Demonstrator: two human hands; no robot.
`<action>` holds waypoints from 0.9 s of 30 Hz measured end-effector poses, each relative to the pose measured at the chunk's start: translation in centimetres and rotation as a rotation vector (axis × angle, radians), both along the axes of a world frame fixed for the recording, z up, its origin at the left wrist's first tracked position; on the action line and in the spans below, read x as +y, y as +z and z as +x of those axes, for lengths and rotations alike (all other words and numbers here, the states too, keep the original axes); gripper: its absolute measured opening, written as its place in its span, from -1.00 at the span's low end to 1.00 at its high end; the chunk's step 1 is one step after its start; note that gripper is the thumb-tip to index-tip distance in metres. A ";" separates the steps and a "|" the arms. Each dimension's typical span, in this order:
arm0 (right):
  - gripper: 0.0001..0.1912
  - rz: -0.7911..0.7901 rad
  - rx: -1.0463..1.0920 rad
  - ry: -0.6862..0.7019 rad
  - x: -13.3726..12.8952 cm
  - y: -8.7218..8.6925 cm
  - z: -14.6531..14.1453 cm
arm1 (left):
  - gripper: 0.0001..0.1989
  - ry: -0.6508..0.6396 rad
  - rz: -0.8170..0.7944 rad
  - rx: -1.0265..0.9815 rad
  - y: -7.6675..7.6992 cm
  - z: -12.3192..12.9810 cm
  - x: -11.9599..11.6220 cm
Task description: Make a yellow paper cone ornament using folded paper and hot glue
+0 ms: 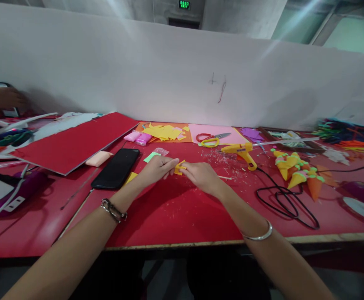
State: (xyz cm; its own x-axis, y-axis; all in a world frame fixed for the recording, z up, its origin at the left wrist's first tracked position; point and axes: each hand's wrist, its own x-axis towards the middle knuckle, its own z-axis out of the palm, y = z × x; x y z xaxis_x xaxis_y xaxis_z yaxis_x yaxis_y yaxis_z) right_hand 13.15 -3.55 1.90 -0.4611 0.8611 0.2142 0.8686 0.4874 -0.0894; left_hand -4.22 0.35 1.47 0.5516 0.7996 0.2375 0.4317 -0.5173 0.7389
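Between my two hands, above the red table, is a small piece of yellow foam or paper (179, 167). My left hand (157, 169) pinches its left side, with thumb and fingers closed. Closed on its right side is my right hand (203, 176), whose fingers partly cover it. Beside my left wrist lies a black phone (116, 168), and a bit of yellow sheet (131, 178) shows next to it. A thin pale stick (224, 178) rests just right of my right hand.
A yellow glue gun (241, 153) with a looping black cord lies right of centre. Scissors (211, 139), yellow scraps (163, 131) and a pink sheet (197, 129) are at the back. Small cone figures (297, 175) sit right. A red board (78, 141) leans left; another person's hand (5, 98) is far left.
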 end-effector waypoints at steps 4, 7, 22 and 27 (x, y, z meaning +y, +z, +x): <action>-0.64 0.190 -0.164 -0.023 0.1 -0.3 0.1 | -0.49 0.092 -0.241 -0.045 0.1 0.5 -0.4; -0.60 0.324 -0.208 0.034 0.0 -0.4 0.3 | -0.47 0.134 -0.421 -0.073 0.1 0.5 -0.4; -0.61 -0.026 0.329 0.128 0.3 0.0 0.9 | -0.60 -0.030 0.156 -0.095 0.8 -0.2 -0.6; -0.64 -0.076 0.313 0.134 0.1 0.4 1.0 | -0.65 -0.068 0.246 -0.019 0.6 -0.4 -0.4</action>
